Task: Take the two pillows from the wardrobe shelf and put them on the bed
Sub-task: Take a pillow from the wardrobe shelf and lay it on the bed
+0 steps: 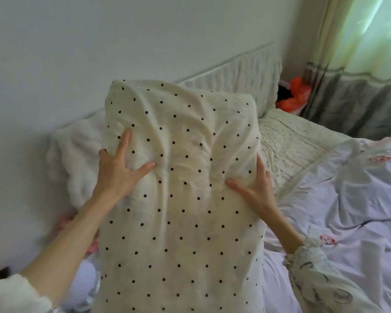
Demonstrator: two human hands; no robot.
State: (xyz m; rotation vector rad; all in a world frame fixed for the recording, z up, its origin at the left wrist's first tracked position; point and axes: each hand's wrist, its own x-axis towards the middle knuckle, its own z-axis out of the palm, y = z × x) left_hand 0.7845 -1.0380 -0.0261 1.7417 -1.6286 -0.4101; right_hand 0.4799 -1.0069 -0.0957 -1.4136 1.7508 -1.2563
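Observation:
A cream pillow with black dots fills the middle of the view, held lengthwise above the bed. My left hand grips its left side, thumb pressed into the fabric. On the pillow's right side my right hand grips it the same way. A second dotted cream pillow lies flat at the head of the bed, to the right of the held one. The wardrobe is out of view.
A crumpled pale lilac duvet covers the bed on the right. White fluffy bedding lies against the wall on the left. A ribbed white headboard stands behind, with an orange bag and curtains in the corner.

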